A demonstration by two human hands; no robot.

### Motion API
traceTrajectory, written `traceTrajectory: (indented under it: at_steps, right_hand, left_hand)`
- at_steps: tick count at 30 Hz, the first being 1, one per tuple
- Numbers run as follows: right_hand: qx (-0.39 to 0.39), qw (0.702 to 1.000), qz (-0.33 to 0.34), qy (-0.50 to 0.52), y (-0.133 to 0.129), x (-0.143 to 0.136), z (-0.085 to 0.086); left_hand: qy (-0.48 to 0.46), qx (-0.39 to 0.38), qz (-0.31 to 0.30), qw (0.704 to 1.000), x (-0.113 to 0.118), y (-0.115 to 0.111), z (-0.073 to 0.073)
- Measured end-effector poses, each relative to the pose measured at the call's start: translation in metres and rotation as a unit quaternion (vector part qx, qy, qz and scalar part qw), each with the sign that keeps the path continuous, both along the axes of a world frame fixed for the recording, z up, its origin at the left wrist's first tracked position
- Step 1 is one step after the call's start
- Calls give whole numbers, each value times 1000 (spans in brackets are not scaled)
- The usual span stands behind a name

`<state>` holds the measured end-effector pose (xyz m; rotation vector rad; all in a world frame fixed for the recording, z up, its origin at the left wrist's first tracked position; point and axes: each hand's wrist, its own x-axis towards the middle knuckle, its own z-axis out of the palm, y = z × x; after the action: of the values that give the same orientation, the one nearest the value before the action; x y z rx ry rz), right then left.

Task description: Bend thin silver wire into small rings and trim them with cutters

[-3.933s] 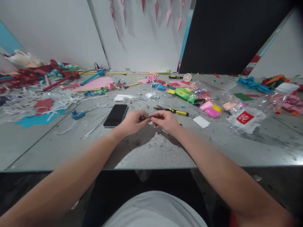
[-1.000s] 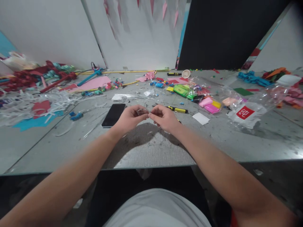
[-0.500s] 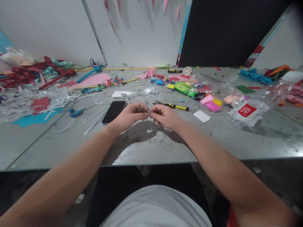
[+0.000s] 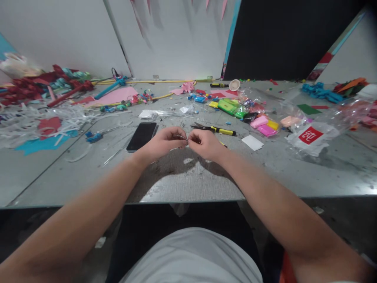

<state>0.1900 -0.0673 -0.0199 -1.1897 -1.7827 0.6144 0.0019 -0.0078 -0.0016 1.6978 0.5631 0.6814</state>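
My left hand (image 4: 167,142) is closed, its thumb and fingers pinching a thin silver wire (image 4: 183,137). My right hand (image 4: 205,144) pinches the wire's other side, and the fingertips of both hands nearly meet. Most of the wire is hidden by the fingers. Just beyond my right hand lie pliers (image 4: 225,131) with yellow and black handles, jaws pointing left. A dark phone (image 4: 142,136) rests flat beside my left hand.
Right of the pliers lies a folded white paper (image 4: 252,143). Farther right are colourful clay packets (image 4: 266,127) and a clear plastic bottle (image 4: 338,122). White strips (image 4: 70,118), a blue paper (image 4: 35,145) and red bundles (image 4: 25,94) cover the left. The table's front edge (image 4: 188,202) runs before me.
The silver wire's loop, plainly seen before, now shows only as a thin line between the fingers. My fingers have turned slightly, and the view has shifted a little.
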Motion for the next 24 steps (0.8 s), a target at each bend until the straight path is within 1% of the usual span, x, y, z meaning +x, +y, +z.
traceTrajectory:
  at_steps: [10, 13, 15, 19, 24]
  right_hand:
    - [11, 996, -69, -62, 0, -1, -1]
    - [19, 994, -84, -72, 1, -1, -1]
    - [33, 994, -77, -73, 1, 0, -2]
    - [80, 994, -33, -60, 1, 6, -2]
    - [166, 984, -8, -61, -2, 10, 0]
  left_hand:
    - [7, 35, 15, 999, 2, -1, 2]
    - [14, 33, 17, 999, 3, -1, 4]
    - [13, 19, 14, 1000, 3, -2, 5]
    - [3, -16, 22, 1000, 2, 0, 3]
    - [-42, -112, 28, 992, 1, 3, -1]
